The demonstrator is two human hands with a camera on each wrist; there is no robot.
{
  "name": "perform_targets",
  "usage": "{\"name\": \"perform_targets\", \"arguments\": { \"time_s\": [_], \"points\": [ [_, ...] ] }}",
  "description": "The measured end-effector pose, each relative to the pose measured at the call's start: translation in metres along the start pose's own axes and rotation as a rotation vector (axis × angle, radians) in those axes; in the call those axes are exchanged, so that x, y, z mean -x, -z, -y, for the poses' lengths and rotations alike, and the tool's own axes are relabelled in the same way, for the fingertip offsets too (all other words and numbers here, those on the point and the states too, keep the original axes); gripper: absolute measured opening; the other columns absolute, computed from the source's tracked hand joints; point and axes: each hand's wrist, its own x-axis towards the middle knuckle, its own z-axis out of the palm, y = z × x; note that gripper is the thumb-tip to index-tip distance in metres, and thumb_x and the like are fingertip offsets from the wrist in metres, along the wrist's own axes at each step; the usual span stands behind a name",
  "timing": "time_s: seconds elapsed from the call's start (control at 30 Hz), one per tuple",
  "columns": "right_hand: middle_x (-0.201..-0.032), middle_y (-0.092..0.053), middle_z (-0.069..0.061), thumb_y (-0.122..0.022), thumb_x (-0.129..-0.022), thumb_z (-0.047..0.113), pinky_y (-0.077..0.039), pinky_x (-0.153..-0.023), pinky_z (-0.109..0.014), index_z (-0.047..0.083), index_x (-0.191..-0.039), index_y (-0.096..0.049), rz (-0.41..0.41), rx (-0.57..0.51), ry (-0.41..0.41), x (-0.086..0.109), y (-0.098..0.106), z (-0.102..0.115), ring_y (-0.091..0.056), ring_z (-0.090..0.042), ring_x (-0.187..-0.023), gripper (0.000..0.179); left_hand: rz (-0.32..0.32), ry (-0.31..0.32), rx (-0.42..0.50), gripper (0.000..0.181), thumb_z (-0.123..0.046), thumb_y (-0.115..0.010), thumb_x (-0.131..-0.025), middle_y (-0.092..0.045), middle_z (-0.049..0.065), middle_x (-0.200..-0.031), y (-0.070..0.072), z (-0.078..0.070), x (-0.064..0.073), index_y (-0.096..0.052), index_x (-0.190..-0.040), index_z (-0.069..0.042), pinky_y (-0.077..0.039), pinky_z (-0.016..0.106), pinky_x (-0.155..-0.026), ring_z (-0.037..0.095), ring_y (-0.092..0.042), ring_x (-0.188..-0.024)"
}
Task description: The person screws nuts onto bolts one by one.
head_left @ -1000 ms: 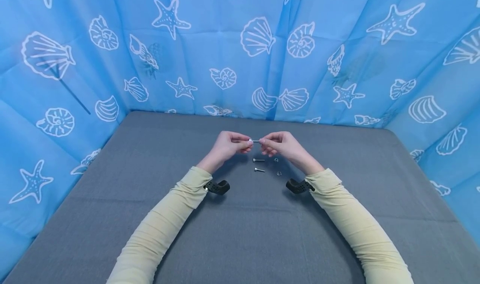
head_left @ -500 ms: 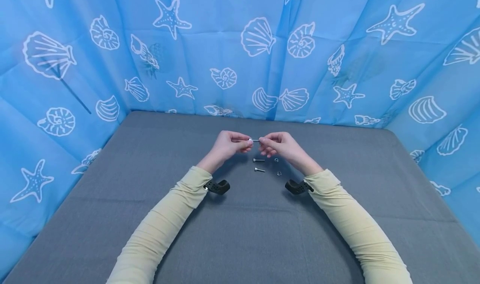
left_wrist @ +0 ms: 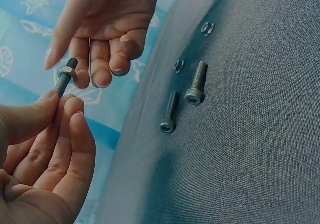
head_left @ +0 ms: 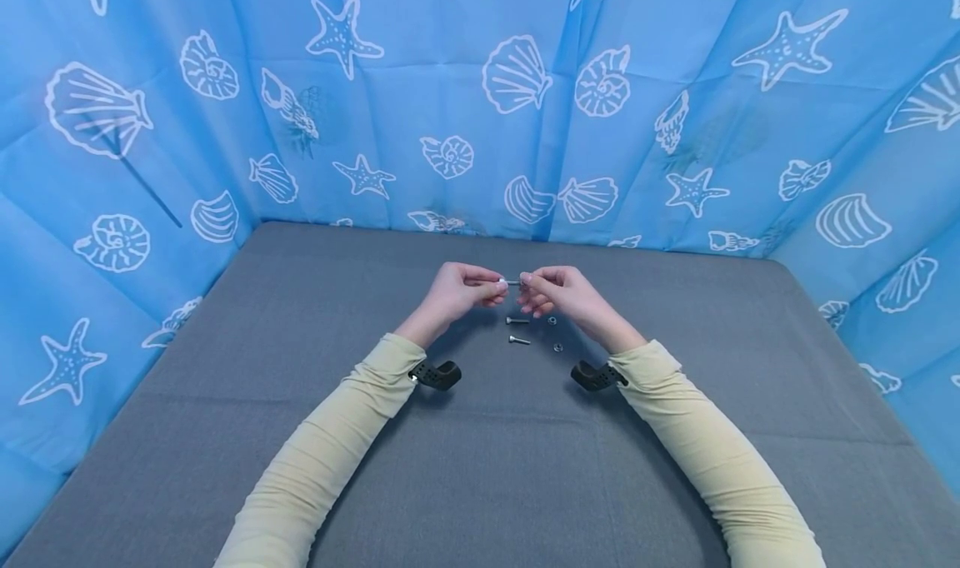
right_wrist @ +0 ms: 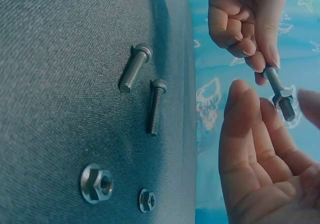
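Note:
A metal bolt [right_wrist: 274, 82] is pinched near its head between the thumb and fingertips of my left hand [head_left: 456, 290], held above the table. On its threads, a short way from the tip, sits a hex nut [left_wrist: 67, 73]. My right hand [head_left: 564, 291] is at the tip end; its fingers are loosely bent beside the nut, and its thumb stands a little apart from the nut in both wrist views. Below the hands lie two socket-head bolts, a thicker one [left_wrist: 196, 86] and a thinner one [left_wrist: 170, 115]. Two flange nuts, one larger [right_wrist: 96, 184] and one smaller [right_wrist: 147, 200], lie beside them.
A grey cloth covers the table [head_left: 480, 468]. Behind it and at both sides hangs a blue curtain [head_left: 465, 93] with white shells and starfish. Each wrist carries a black strap mount, one on the left [head_left: 437, 375] and one on the right [head_left: 597, 375].
My right thumb and fingers have shifted slightly at the bolt's tip. My left hand and the bolt stay nearly in place, and the parts on the table have not moved.

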Motion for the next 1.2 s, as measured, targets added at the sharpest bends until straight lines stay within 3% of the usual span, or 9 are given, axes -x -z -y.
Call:
{"name": "perform_targets", "arguments": {
  "time_s": [0.1,0.27,0.4,0.53,0.73,1.0,1.2],
  "points": [
    [-0.104,-0.062,-0.031,-0.058,-0.098,0.022,-0.058,-0.075,-0.042,-0.014,-0.119,-0.049,0.002,-0.039,0.023,0.0008,0.0001,0.0007,-0.067,-0.022,-0.08,0.043,-0.002,0.004,0.008,0.022,-0.004,-0.07,-0.087,-0.071,0.018,-0.09,0.0005,-0.0002,0.0,-0.068,-0.105,0.01,-0.054,0.05,-0.085,0.027,-0.07,-0.082],
    [-0.101,-0.063,-0.029,-0.063,-0.093,0.006,-0.054,-0.082,-0.054,-0.012,-0.118,-0.052,-0.002,-0.031,0.078,0.0009,0.0016,0.0011,-0.067,-0.03,-0.086,0.033,-0.002,0.007,0.001,0.022,-0.005,-0.07,-0.088,-0.071,0.018,-0.09,0.0012,-0.0005,0.0002,-0.068,-0.105,0.009,-0.054,0.049,-0.085,0.023,-0.07,-0.08],
    [-0.099,-0.063,-0.031,-0.063,-0.095,0.015,-0.057,-0.077,-0.046,-0.014,-0.116,-0.056,-0.012,0.009,0.054,-0.0003,0.0021,0.0017,-0.066,-0.033,-0.086,0.036,0.0,0.003,0.0,0.022,-0.005,-0.07,-0.088,-0.071,0.018,-0.09,0.0011,-0.0004,0.0004,-0.068,-0.105,0.009,-0.054,0.049,-0.084,0.023,-0.07,-0.08],
    [-0.102,-0.062,-0.033,-0.06,-0.096,0.021,-0.059,-0.071,-0.035,-0.013,-0.117,-0.055,-0.008,0.005,0.039,-0.0005,0.0022,0.002,-0.067,-0.025,-0.08,0.04,0.0,0.001,0.007,0.022,-0.004,-0.07,-0.088,-0.071,0.018,-0.09,0.0016,0.0003,0.0007,-0.068,-0.105,0.009,-0.054,0.05,-0.085,0.026,-0.07,-0.081],
    [-0.102,-0.063,-0.03,-0.064,-0.093,0.007,-0.057,-0.078,-0.046,-0.01,-0.117,-0.055,0.001,-0.007,0.064,-0.0002,0.0037,0.0011,-0.067,-0.026,-0.084,0.031,-0.002,0.005,-0.005,0.022,-0.006,-0.07,-0.088,-0.071,0.017,-0.089,0.0028,0.0007,0.0012,-0.068,-0.105,0.008,-0.054,0.05,-0.086,0.027,-0.07,-0.082],
    [-0.102,-0.062,-0.031,-0.058,-0.098,0.02,-0.058,-0.074,-0.037,-0.012,-0.117,-0.054,0.013,0.004,0.017,-0.0012,0.0017,0.0021,-0.067,-0.022,-0.081,0.038,-0.007,0.008,-0.006,0.023,-0.006,-0.07,-0.088,-0.071,0.017,-0.09,0.0037,0.001,0.001,-0.068,-0.106,0.009,-0.054,0.05,-0.085,0.026,-0.07,-0.082],
    [-0.106,-0.06,-0.035,-0.062,-0.094,0.008,-0.055,-0.081,-0.049,-0.011,-0.121,-0.051,0.019,-0.01,0.047,-0.0002,0.0004,0.0034,-0.066,-0.035,-0.089,0.035,-0.001,0.013,0.004,0.023,-0.006,-0.07,-0.088,-0.071,0.018,-0.091,0.0032,0.002,-0.0002,-0.068,-0.106,0.009,-0.054,0.05,-0.086,0.03,-0.069,-0.086]
  ]
}}
